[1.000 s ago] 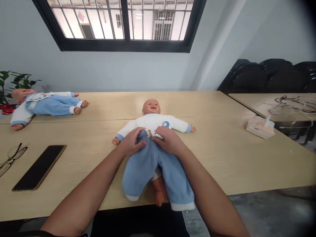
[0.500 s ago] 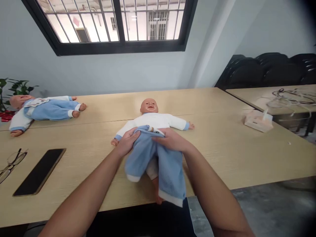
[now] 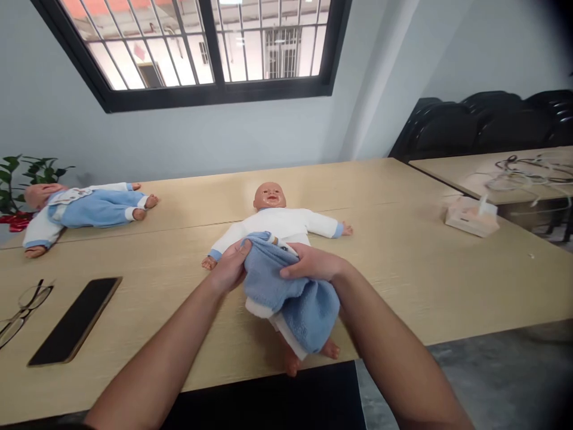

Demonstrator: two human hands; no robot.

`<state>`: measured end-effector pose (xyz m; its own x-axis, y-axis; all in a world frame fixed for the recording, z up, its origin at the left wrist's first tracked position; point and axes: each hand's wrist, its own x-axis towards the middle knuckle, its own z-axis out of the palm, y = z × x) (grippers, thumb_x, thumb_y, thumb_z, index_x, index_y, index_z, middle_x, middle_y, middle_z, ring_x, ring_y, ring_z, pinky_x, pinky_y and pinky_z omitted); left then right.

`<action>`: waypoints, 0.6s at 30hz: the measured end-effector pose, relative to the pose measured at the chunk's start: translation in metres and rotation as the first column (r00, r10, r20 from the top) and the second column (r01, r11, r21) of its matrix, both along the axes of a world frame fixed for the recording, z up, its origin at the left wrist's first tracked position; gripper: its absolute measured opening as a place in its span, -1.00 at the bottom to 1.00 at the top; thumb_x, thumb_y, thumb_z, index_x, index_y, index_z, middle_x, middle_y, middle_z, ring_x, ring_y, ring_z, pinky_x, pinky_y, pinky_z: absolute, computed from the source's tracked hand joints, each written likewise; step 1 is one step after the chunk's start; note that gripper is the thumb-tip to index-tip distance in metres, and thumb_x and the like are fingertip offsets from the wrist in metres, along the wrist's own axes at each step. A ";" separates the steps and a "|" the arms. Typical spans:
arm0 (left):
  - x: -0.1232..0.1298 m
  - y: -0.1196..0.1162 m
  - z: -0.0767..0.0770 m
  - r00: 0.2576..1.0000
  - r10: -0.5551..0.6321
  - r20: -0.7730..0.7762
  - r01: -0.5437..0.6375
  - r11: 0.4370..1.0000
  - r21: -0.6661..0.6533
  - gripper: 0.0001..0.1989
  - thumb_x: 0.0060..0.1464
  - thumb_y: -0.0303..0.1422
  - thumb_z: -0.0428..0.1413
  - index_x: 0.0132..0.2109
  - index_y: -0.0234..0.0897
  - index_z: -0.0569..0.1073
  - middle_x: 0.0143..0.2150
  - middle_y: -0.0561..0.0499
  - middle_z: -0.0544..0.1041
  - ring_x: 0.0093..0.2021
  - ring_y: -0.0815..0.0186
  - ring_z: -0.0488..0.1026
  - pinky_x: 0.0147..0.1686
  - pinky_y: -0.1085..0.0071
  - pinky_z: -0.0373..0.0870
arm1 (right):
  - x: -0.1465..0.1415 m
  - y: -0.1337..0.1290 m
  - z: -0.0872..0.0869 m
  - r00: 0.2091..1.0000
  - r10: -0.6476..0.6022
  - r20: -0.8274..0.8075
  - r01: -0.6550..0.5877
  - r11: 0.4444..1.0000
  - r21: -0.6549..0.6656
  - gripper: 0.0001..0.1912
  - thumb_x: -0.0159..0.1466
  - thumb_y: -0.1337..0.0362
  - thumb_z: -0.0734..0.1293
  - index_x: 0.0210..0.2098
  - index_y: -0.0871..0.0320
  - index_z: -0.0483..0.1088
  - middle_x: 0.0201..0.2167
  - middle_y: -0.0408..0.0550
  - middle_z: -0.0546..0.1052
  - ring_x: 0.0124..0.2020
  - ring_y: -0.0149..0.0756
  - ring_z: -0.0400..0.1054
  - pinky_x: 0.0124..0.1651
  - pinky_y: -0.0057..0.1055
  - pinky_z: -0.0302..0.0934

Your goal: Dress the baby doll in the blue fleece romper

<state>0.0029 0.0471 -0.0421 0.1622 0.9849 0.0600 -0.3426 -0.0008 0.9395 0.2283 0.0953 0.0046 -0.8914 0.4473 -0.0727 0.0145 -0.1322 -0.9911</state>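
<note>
A baby doll [image 3: 270, 196] in a white top with blue cuffs lies on its back, head toward the wall. Over its lower body I hold a pair of light blue fleece baby trousers [image 3: 274, 278] with white cuffs. My left hand [image 3: 230, 266] pinches the left end of the waist edge. My right hand [image 3: 313, 263] grips the right side of the waist, its thumb lying on the blue cloth. The trouser legs hang bunched over the doll's legs, and its bare feet [image 3: 293, 363] show below, by the table's front edge.
A second doll [image 3: 98, 208] in blue and white lies at the back left, beside a potted plant [image 3: 38, 173]. Glasses [image 3: 22, 313] and a black phone [image 3: 76, 319] rest at the left. A tissue box [image 3: 471, 218] stands at the right, with cables [image 3: 537, 173] behind.
The trouser legs have swung up and bunched together, uncovering more of the doll's feet. My right hand has shifted slightly lower on the cloth. My view has tilted a little.
</note>
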 end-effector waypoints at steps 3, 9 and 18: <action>-0.001 -0.006 0.004 0.988 -0.140 -0.068 0.142 0.990 0.025 -0.31 0.12 0.13 0.25 0.19 -0.30 0.52 0.06 -0.23 0.62 0.07 0.00 0.57 0.14 0.13 0.44 | 0.004 0.007 0.001 0.983 -0.175 -0.053 0.180 0.979 0.100 -0.46 0.16 0.05 0.58 0.05 0.17 0.52 0.00 0.01 0.61 -0.01 -0.18 0.49 0.14 -0.22 0.34; -0.016 -0.006 0.006 0.844 -0.329 -0.424 0.371 0.929 0.018 -0.38 -0.19 -0.05 0.49 0.00 -0.25 0.61 -0.11 -0.06 0.64 -0.10 0.03 0.56 -0.09 0.26 0.46 | 0.003 0.008 -0.002 0.954 -0.230 -0.191 0.241 0.970 0.034 -0.48 0.17 0.02 0.57 0.02 0.16 0.53 -0.02 0.01 0.61 -0.01 -0.20 0.49 0.17 -0.24 0.30; 0.000 -0.009 0.000 0.973 -0.218 0.077 0.220 0.975 -0.013 -0.50 0.15 0.14 0.20 -0.32 -0.27 0.50 -0.47 0.02 0.45 -0.43 0.32 0.41 -0.33 0.39 0.40 | 0.009 0.010 0.002 0.999 0.010 -0.035 -0.008 0.998 0.067 -0.35 0.20 -0.02 0.54 0.19 0.13 0.43 0.10 0.00 0.56 0.13 -0.14 0.41 0.26 -0.20 0.21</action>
<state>0.0031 0.0383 -0.0426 0.3700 0.9271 0.0599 -0.4011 0.1012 0.9104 0.2369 0.1052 0.0070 -0.8970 0.4419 -0.0111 -0.0198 -0.0653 -0.9977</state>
